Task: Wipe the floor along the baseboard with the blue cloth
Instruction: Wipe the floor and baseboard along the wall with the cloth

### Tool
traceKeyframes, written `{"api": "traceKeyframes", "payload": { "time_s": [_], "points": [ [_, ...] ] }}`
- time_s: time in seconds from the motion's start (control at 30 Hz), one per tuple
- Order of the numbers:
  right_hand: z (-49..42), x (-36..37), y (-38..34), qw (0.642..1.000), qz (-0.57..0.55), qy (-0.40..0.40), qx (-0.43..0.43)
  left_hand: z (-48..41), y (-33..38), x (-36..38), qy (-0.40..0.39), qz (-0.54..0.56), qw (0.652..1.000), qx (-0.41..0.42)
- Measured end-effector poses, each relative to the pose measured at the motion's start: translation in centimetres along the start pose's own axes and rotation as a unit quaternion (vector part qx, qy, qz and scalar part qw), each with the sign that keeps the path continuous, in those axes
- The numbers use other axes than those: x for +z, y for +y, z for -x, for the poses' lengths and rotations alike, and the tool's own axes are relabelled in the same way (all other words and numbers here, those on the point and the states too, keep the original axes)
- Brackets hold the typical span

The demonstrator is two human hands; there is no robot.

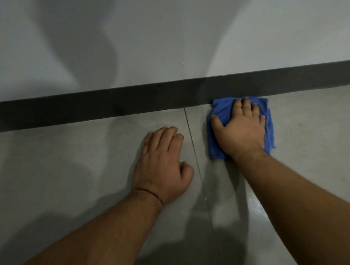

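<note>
Head view, looking down at the floor [69,178] where it meets the wall [153,32].

Right hand [240,130]: palm down, pressed flat on the cloth [220,108]. Fingers spread and extended toward the baseboard [91,109], thumb splayed out to the left across the cloth. Grip open, nothing pinched; the cloth is pinned under palm and fingers only. Forearm runs in from the lower right corner, wrist roughly straight.

Cloth: blue, folded into a rough square, lying on the floor with its far edge touching the foot of the baseboard. Blue shows on all sides of the hand, most on the left and along the right edge.

Left hand [162,165]: palm down on bare floor, just left of the tile joint [191,141], apart from the cloth. Fingers together and slightly curled, pointing toward the baseboard, thumb tucked at the right side. Grip open, holding nothing. A thin band sits on the wrist. Forearm enters from the lower left.

Baseboard: dark strip, running on a slant from lower left to upper right. The tile joint lies between the two hands.
</note>
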State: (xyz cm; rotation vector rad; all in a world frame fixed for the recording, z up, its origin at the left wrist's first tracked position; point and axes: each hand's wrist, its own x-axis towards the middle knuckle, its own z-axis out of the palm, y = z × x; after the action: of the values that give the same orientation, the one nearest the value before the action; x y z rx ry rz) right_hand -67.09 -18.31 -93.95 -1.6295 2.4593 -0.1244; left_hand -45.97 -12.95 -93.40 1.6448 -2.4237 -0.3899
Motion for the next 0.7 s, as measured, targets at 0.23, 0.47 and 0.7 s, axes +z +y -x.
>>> {"api": "traceKeyframes", "payload": {
  "time_s": [0.23, 0.47, 0.7],
  "points": [
    [1.2, 0.1, -1.1, 0.999, -0.013, 0.018, -0.037, 0.0, 0.0, 0.1, 0.000, 0.004, 1.000, 0.001],
    [2.3, -0.9, 2.6, 0.995, 0.004, 0.018, -0.097, 0.2, -0.1, 0.0, 0.017, 0.019, 1.000, 0.006],
    [0.4, -0.4, -0.5, 1.000, -0.002, 0.027, 0.003, 0.1, -0.3, 0.3, 0.008, 0.015, 1.000, 0.004]
  ]
}}
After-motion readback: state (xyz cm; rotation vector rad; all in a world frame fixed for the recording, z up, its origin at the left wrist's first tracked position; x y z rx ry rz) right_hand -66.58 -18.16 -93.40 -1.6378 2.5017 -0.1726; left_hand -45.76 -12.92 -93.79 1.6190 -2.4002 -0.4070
